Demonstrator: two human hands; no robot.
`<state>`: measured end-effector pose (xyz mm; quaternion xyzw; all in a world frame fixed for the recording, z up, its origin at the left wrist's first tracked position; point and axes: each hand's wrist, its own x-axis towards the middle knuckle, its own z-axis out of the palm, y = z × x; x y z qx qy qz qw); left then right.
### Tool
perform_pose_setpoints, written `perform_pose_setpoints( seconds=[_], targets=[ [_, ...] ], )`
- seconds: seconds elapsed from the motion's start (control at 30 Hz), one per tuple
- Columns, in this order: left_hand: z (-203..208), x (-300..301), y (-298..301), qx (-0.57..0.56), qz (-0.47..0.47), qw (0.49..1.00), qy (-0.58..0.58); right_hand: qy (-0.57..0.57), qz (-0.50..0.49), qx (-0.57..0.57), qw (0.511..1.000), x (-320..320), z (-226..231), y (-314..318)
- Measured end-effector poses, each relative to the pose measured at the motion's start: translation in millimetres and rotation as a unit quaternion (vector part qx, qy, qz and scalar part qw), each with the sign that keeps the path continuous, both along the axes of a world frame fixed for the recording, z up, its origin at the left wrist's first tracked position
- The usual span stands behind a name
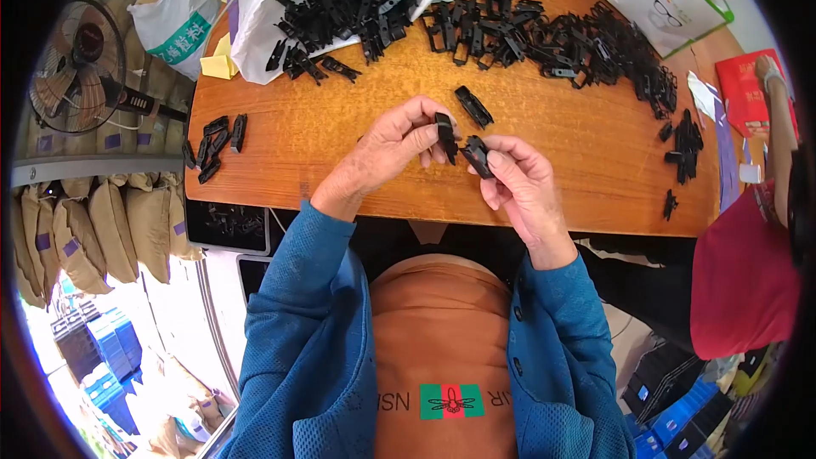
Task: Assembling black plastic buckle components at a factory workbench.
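Note:
Above the table's near half, my left hand pinches a narrow black plastic part between thumb and fingers. Close on its right, my right hand grips a second black plastic part, its thumb laid along the side. The two parts are held almost end to end; whether they touch I cannot tell. Just beyond my fingers a loose black plastic piece lies on the wooden table. What these parts belong to does not show.
A white sack spills black parts at the back left, beside a long heap of them. Several pieces lie at the left edge. A fan stands left. At right are a white bag and another person's arm.

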<state>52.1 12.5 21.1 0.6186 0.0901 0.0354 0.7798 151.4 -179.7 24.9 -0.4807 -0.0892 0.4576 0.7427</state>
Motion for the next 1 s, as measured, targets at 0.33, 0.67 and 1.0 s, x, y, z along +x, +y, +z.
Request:
perform_pose_setpoints(
  seconds=[0.33,0.67,1.0],
  targets=[
    [1,-12,-12,0.037,-0.027,0.999,-0.02,-0.028,0.05,-0.009,0.998,-12,-1,-10],
    [6,-16,-43,0.367,-0.031,0.929,-0.029,-0.255,0.045,-0.112,0.959,-13,-16,-30],
    [-10,6,-79,0.127,0.022,0.991,0.041,-0.235,0.018,-0.034,0.971,-1,-17,-43]
  ],
)
